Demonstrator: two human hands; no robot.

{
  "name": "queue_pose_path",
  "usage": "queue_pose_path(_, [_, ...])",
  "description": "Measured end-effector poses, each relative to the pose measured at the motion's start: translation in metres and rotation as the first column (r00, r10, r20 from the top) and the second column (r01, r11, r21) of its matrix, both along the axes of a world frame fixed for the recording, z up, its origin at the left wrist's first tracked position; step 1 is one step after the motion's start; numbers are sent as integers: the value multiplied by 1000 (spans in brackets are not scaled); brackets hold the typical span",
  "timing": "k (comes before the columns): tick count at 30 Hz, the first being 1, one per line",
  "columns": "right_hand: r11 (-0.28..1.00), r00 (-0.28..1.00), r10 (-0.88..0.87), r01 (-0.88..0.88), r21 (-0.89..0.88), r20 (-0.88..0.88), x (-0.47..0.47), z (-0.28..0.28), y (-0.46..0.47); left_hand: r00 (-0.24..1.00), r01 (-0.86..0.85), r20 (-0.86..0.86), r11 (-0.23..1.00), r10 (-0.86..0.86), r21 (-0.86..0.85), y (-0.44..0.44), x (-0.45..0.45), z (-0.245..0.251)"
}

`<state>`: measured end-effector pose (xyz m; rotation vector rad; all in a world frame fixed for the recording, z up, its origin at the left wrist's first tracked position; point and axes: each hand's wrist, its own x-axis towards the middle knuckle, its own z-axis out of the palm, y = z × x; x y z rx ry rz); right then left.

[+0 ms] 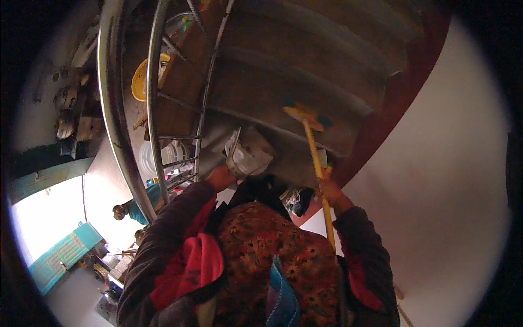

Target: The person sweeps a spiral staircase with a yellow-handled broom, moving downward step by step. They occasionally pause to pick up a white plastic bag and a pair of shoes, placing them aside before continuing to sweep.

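Note:
My right hand (331,189) is closed around the yellow handle (314,149) of a broom or brush. Its yellow head (303,117), with dark green bristles, rests on a brown stair step (265,92). Lower and to the left, my left hand (220,178) grips the near edge of a pale container (247,157), perhaps a dustpan, with whitish, plastic-like material in it. Its exact kind cannot be told.
A curved metal handrail (109,94) with bars runs along the left. Beyond it are a yellow basket (139,79) and a white round tub (148,157). A dark red skirting (378,126) and pale wall (441,163) border the stairs at right. Shoes (300,202) lie near my feet.

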<state>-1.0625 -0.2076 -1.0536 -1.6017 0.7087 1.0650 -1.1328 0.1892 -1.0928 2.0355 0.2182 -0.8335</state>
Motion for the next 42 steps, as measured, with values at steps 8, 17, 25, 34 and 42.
queue_pose_path(8, [899,977,117,-28,437,-178,-47,102,10,991,13,128,980,-39,199,-23,13,-11])
queue_pose_path(17, [930,937,326,-295,-219,123,18,78,0,973,188,106,971,-205,145,-15,22,-4])
queue_pose_path(25, [929,768,283,-368,34,574,4,-25,-25,996,64,70,992,-57,-110,-21,13,-10])
queue_pose_path(34, [925,978,-197,210,315,-72,-173,71,46,986,138,103,989,-132,-53,-15,43,-25])
queue_pose_path(42, [844,859,-512,506,179,-11,-256,102,49,457,575,411,615,-789,539,6,65,-60])
